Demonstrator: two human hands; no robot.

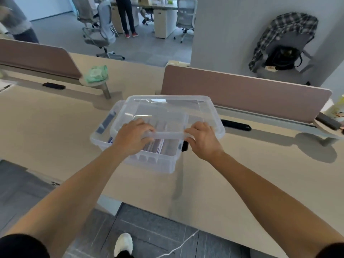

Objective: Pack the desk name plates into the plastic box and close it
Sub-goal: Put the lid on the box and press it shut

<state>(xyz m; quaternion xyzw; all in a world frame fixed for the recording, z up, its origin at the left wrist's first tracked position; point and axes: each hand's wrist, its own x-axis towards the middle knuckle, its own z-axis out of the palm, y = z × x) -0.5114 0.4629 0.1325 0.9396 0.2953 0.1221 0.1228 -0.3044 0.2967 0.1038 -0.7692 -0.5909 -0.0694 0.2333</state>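
A clear plastic box [160,164] stands on the beige desk in front of me. Inside it lie several desk name plates [158,147], seen through the opening near the front. A clear lid [167,107] sits over the box, shifted to the right and raised at its near edge. My left hand [133,139] grips the lid's near edge on the left. My right hand [202,139] grips the same edge on the right. A black latch [184,146] shows at the box's right side, just under my right hand.
Two pink desk dividers [242,90] stand behind the box. A green packet [95,73] rests on a round stand at the back left. Black cable grommets [235,125] sit in the desk. Office chairs and people are farther back. The desk's near edge [167,215] runs below my arms.
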